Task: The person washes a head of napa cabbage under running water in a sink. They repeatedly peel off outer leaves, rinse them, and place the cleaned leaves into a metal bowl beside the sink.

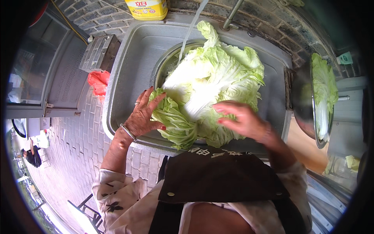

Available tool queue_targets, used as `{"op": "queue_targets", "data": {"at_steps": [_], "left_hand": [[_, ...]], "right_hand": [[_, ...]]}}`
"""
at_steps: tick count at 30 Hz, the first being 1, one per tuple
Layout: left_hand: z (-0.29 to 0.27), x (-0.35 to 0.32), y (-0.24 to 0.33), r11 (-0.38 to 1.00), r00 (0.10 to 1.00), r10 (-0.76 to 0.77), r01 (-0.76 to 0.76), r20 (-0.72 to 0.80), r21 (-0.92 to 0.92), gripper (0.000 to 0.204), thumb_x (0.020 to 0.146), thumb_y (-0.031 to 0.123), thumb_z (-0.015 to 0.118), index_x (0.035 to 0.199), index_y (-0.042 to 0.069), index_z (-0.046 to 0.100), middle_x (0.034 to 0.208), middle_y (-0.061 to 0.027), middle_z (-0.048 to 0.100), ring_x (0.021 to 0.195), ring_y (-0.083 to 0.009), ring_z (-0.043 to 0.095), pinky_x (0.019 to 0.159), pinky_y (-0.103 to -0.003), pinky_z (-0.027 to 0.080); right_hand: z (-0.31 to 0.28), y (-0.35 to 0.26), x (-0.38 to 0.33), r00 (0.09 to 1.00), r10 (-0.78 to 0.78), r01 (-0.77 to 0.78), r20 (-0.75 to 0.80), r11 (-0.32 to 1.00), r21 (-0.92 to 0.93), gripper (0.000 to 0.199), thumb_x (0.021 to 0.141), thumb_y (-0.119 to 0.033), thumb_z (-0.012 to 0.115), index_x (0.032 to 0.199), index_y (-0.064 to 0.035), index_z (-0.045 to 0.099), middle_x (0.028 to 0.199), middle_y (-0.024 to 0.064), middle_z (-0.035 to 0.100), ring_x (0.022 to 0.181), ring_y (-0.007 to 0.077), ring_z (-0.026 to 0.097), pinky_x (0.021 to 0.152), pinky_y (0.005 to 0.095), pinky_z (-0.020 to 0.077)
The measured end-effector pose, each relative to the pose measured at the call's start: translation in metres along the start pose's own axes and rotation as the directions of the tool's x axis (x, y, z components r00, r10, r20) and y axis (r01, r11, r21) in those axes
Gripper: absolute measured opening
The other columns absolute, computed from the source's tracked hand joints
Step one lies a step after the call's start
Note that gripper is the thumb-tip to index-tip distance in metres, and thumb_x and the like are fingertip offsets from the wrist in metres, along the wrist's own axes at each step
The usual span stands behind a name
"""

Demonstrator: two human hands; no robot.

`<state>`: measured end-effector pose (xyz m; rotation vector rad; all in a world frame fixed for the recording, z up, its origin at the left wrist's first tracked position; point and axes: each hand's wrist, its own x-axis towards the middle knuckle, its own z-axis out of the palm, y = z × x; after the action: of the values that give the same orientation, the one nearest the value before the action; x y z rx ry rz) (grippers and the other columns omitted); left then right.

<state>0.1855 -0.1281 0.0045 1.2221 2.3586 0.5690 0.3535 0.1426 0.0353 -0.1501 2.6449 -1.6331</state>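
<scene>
A large heap of pale green and white napa cabbage leaves [226,74] fills a round metal basin [161,72] and spills over its rim. The basin stands in a grey sink [132,66]. My left hand [144,115], fingers spread, rests against a curled cabbage piece [173,123] at the basin's left front edge. Over the front right of the heap is my right hand [243,121], its fingers apart and nothing seen in them; whether it touches the leaves I cannot tell. Water [189,37] streams down into the basin at the back left.
A metal faucet pipe [232,15] rises behind the sink. On the back ledge stands a yellow jug [146,9]. To the right, a large metal bowl [306,101] has a cabbage piece [322,93] at its edge. A red plastic bag [99,82] hangs left of the sink beside grey bricks [100,52].
</scene>
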Motion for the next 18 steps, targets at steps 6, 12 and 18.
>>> {"op": "queue_targets", "data": {"at_steps": [6,12,18], "left_hand": [[0.014,-0.014,-0.038,0.942,0.990,-0.142,0.142,0.023,-0.305,0.091,0.065,0.049,0.071,0.134,0.006,0.031,0.128,-0.0242,0.040,0.123,-0.0370,0.035,0.102,-0.041,0.030],[0.017,-0.017,-0.033,0.462,0.968,-0.234,0.189,0.087,-0.866,0.058,0.080,0.022,0.067,0.126,-0.001,0.040,0.107,-0.0090,0.057,0.093,-0.0111,0.054,0.077,-0.023,0.046],[-0.027,0.018,-0.010,0.266,0.981,-0.152,-0.073,-0.117,-0.961,0.042,0.088,0.026,0.056,0.121,0.001,0.048,0.106,-0.0047,0.057,0.097,-0.0114,0.052,0.088,-0.024,0.039]], "right_hand": [[0.114,0.028,0.056,0.952,0.017,0.133,0.306,0.877,-0.462,0.079,0.071,-0.028,0.072,0.128,0.0059,0.027,0.111,0.0252,0.051,0.106,0.0293,0.052,0.086,0.0378,0.0457],[0.104,0.021,0.067,0.991,0.016,-0.019,0.130,0.999,0.025,0.057,0.072,-0.019,0.072,0.118,-0.0025,0.044,0.093,0.0148,0.058,0.086,0.0241,0.059,0.073,0.0323,0.0473],[0.038,-0.012,0.101,0.979,0.134,-0.196,0.150,0.804,0.562,0.047,0.077,-0.024,0.067,0.112,0.0031,0.051,0.098,0.0126,0.058,0.090,0.0182,0.057,0.081,0.0294,0.0472]]}}
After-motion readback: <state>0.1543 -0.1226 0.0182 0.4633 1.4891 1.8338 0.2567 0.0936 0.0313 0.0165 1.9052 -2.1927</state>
